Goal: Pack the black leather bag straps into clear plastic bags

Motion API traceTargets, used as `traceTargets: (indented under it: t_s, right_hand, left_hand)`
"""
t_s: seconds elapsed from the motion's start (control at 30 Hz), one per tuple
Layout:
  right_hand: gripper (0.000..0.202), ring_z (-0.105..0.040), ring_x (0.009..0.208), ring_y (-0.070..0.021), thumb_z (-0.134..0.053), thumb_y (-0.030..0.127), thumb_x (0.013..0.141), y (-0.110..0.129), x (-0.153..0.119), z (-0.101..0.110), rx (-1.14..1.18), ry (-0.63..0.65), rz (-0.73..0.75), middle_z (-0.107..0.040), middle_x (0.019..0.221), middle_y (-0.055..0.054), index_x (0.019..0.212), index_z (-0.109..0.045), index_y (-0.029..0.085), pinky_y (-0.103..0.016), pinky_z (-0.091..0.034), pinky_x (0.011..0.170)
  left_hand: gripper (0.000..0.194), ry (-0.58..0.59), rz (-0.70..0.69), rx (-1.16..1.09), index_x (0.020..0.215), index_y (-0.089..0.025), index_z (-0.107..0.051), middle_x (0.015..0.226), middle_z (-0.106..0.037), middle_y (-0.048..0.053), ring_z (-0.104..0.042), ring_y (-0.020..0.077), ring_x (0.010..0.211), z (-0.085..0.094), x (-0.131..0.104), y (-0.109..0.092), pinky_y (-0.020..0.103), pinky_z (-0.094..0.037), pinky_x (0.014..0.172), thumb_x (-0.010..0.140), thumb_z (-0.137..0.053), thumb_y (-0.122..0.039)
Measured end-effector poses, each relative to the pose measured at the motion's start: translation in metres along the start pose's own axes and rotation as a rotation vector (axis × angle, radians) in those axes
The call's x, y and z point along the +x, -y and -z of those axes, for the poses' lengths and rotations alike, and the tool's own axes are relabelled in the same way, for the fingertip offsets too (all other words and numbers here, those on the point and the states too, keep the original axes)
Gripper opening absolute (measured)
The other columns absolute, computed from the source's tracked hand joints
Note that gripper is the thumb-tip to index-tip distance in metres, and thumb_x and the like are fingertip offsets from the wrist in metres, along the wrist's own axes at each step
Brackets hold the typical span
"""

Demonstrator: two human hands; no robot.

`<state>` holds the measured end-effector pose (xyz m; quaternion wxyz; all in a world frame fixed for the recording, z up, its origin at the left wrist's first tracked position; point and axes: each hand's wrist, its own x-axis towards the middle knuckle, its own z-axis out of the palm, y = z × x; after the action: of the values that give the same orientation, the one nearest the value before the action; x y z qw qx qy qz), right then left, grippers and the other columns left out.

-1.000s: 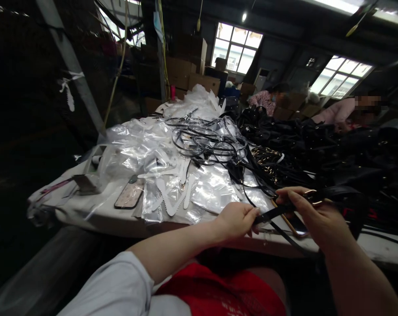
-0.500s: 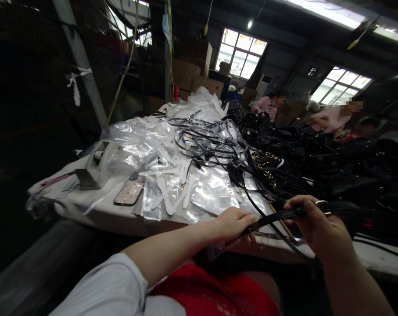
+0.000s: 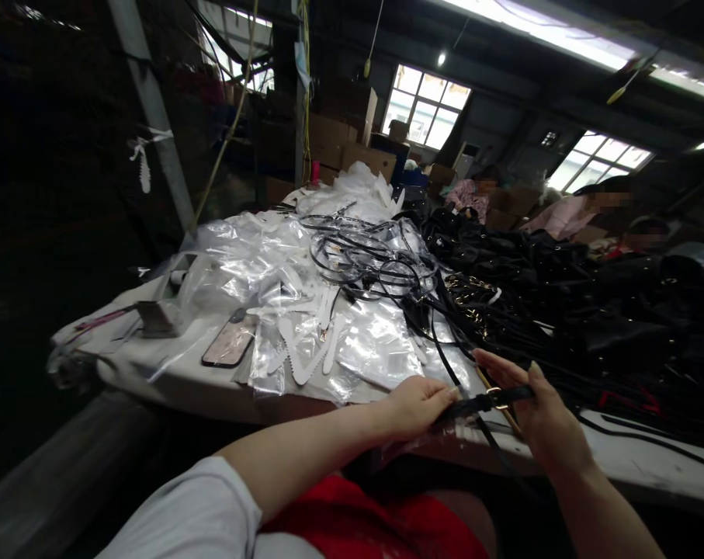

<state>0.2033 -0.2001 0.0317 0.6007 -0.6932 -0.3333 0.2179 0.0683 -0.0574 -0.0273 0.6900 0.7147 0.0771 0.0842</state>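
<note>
The left hand (image 3: 418,407) is closed on one end of a black strap (image 3: 476,403) at five o'clock, near the table's edge; the right hand (image 3: 541,415) is half open, thumb and palm at the strap's other end, its gold buckle (image 3: 497,397) between them; clear plastic bags (image 3: 241,260) spread towards eleven o'clock, contents too blurred to tell; cardboard boxes (image 3: 368,161) stand at twelve, their insides hidden.

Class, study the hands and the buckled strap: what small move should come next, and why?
Probably curl the right hand's fingers down onto the black strap beside the gold buckle: those fingers are extended, while the left hand already pinches the strap on the buckle's other side.
</note>
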Motion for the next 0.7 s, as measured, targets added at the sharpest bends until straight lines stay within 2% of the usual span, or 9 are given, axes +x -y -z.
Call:
traceTargets:
  t_s: [0.1, 0.23, 0.33, 0.47, 0.6, 0.63, 0.7]
  right_hand:
    - [0.044, -0.04, 0.141, -0.0258, -0.052, 0.059, 0.089, 0.003, -0.002, 0.006, -0.08, -0.019, 0.06, -0.067, 0.131, 0.0, 0.115, -0.075, 0.032, -0.04, -0.024, 0.121]
    - [0.042, -0.042, 0.139, -0.028, -0.05, 0.052, 0.09, 0.015, -0.001, 0.009, -0.136, -0.007, 0.079, -0.066, 0.132, -0.001, 0.115, -0.075, 0.029, -0.043, -0.027, 0.12]
    - [0.045, -0.047, 0.136, -0.0282, -0.046, 0.054, 0.092, 0.019, 0.0, 0.004, -0.217, 0.063, 0.099, -0.066, 0.132, -0.002, 0.113, -0.076, 0.027, -0.042, -0.026, 0.121]
    - [0.046, -0.044, 0.138, -0.0267, -0.041, 0.054, 0.096, 0.01, -0.007, -0.011, -0.331, 0.168, 0.118, -0.06, 0.14, 0.0, 0.121, -0.071, 0.031, -0.044, -0.024, 0.121]
    - [0.046, -0.046, 0.137, -0.0277, -0.051, 0.056, 0.092, -0.004, -0.012, -0.019, -0.359, 0.293, 0.018, -0.059, 0.141, -0.003, 0.127, -0.067, 0.031, -0.048, -0.025, 0.12]
    - [0.047, -0.048, 0.135, -0.0291, -0.053, 0.058, 0.09, -0.006, -0.01, -0.018, -0.328, 0.287, -0.029, -0.062, 0.137, -0.005, 0.124, -0.069, 0.03, -0.049, -0.028, 0.119]
    - [0.051, -0.056, 0.128, -0.0317, -0.052, 0.065, 0.088, -0.006, -0.003, -0.011, -0.175, 0.19, -0.131, -0.07, 0.126, -0.009, 0.112, -0.075, 0.025, -0.052, -0.034, 0.115]
  left_hand:
    - [0.04, 0.02, -0.002, 0.066, 0.073, -0.014, -0.063, 0.064, -0.057, -0.002, -0.05, 0.0125, 0.063, -0.001, 0.0, -0.001, 0.023, -0.039, 0.064, 0.096, -0.045, -0.041]
    - [0.04, 0.053, 0.022, 0.036, 0.075, -0.015, -0.064, 0.065, -0.06, -0.001, -0.054, 0.0133, 0.066, -0.005, 0.0, 0.0, 0.022, -0.041, 0.066, 0.097, -0.042, -0.04]
    - [0.041, 0.056, 0.02, -0.044, 0.079, -0.013, -0.066, 0.07, -0.064, 0.0, -0.056, 0.0129, 0.066, -0.008, 0.001, 0.001, 0.022, -0.043, 0.066, 0.098, -0.041, -0.039]
    - [0.044, 0.063, -0.02, -0.135, 0.083, -0.011, -0.068, 0.074, -0.068, 0.003, -0.059, 0.0142, 0.068, -0.008, 0.003, 0.0, 0.024, -0.046, 0.069, 0.098, -0.041, -0.043]
    - [0.052, 0.067, -0.062, -0.188, 0.079, -0.011, -0.066, 0.067, -0.063, 0.003, -0.055, 0.0126, 0.059, -0.009, 0.003, 0.0, 0.024, -0.045, 0.062, 0.097, -0.04, -0.052]
    - [0.054, 0.054, -0.068, -0.165, 0.079, -0.011, -0.066, 0.065, -0.061, 0.003, -0.054, 0.0122, 0.057, -0.008, 0.003, 0.001, 0.023, -0.044, 0.06, 0.096, -0.04, -0.054]
    - [0.056, 0.016, -0.055, -0.103, 0.081, -0.011, -0.067, 0.059, -0.057, 0.0, -0.051, 0.0117, 0.054, -0.006, 0.003, 0.003, 0.023, -0.041, 0.056, 0.096, -0.039, -0.057]
